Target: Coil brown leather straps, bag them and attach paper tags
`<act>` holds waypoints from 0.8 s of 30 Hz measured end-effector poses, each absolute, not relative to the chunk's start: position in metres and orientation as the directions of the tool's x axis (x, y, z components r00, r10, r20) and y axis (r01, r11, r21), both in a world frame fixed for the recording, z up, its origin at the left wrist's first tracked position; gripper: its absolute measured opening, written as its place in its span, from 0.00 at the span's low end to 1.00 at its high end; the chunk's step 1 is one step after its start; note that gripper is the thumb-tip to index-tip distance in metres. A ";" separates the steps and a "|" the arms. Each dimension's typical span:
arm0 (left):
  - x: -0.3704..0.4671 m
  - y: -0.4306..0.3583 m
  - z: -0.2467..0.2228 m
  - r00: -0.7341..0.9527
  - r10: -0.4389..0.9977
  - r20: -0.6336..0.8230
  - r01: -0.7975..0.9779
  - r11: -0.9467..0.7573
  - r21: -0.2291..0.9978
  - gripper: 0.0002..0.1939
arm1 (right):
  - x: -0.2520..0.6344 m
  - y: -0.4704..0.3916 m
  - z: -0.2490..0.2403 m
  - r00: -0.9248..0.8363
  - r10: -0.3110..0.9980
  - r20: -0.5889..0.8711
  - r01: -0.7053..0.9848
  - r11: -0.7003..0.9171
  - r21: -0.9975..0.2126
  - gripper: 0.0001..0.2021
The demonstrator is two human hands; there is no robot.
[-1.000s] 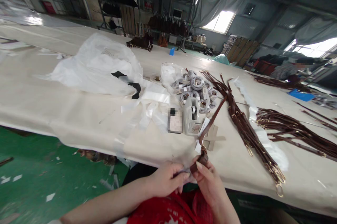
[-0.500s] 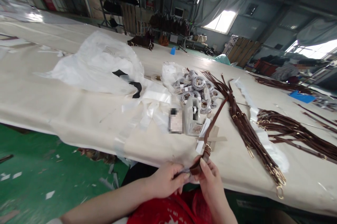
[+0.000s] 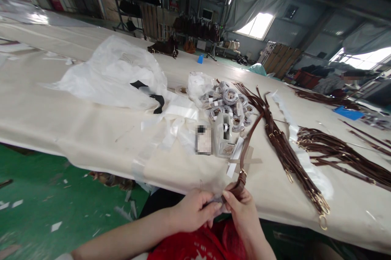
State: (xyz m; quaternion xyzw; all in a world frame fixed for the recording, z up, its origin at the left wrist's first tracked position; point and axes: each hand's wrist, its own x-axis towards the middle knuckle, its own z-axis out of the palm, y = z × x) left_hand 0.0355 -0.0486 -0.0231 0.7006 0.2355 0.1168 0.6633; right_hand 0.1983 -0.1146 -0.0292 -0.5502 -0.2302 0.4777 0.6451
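Along the near edge of the table (image 3: pixel 91 130), two hands are working close together, just above a red cloth (image 3: pixel 198 243). The right hand (image 3: pixel 242 206) is gripping the near end of a brown strap (image 3: pixel 252 130) with its thumb and fingers. From this hand, the strap is running to the far side, across a brown card (image 3: pixel 248 159), and is reaching a bundle of straps (image 3: pixel 281 154) on the right. The left hand (image 3: pixel 195 209) is pinching a greyish film (image 3: pixel 218 199), which is partly hidden; if it is touching the strap, I cannot tell. To the left of the strap, a tape holder (image 3: pixel 220 140) is standing. Beyond it, many wrapped coils (image 3: pixel 230 96) are lying in a pile, and farther left, a large thin bag (image 3: pixel 106 77) is spreading on the table.
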 end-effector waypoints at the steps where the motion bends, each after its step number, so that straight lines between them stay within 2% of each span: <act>1: 0.036 -0.049 -0.023 0.859 0.489 -0.151 0.179 -0.010 0.984 0.19 | 0.198 -0.115 -0.030 0.434 0.872 -0.227 -0.355 -0.066 -0.933 0.18; 6: 0.039 -0.049 -0.018 0.842 0.524 -0.127 0.176 -0.045 0.983 0.16 | 0.194 -0.117 -0.028 0.397 0.888 -0.231 -0.349 -0.087 -0.933 0.17; 10: 0.040 -0.050 -0.013 0.847 0.524 -0.093 0.141 -0.051 0.989 0.17 | 0.198 -0.118 -0.020 0.317 0.918 -0.238 -0.490 -0.056 -0.870 0.20; 12: 0.041 -0.050 -0.012 0.840 0.530 -0.119 0.157 -0.027 0.987 0.18 | 0.203 -0.118 -0.018 0.349 0.908 -0.233 -0.495 -0.033 -0.868 0.20; 16: 0.045 -0.048 -0.011 0.845 0.503 -0.183 0.197 0.025 0.980 0.20 | 0.209 -0.117 -0.021 0.433 0.878 -0.205 -0.386 -0.025 -0.922 0.14; 20: 0.048 -0.046 -0.004 0.843 0.520 -0.140 0.178 -0.024 0.984 0.20 | 0.213 -0.119 -0.020 0.441 0.882 -0.168 -0.296 -0.033 -0.954 0.15; 24: 0.051 -0.047 0.000 0.862 0.495 -0.111 0.173 -0.081 0.982 0.19 | 0.217 -0.118 -0.011 0.510 0.836 -0.203 -0.432 0.044 -0.901 0.19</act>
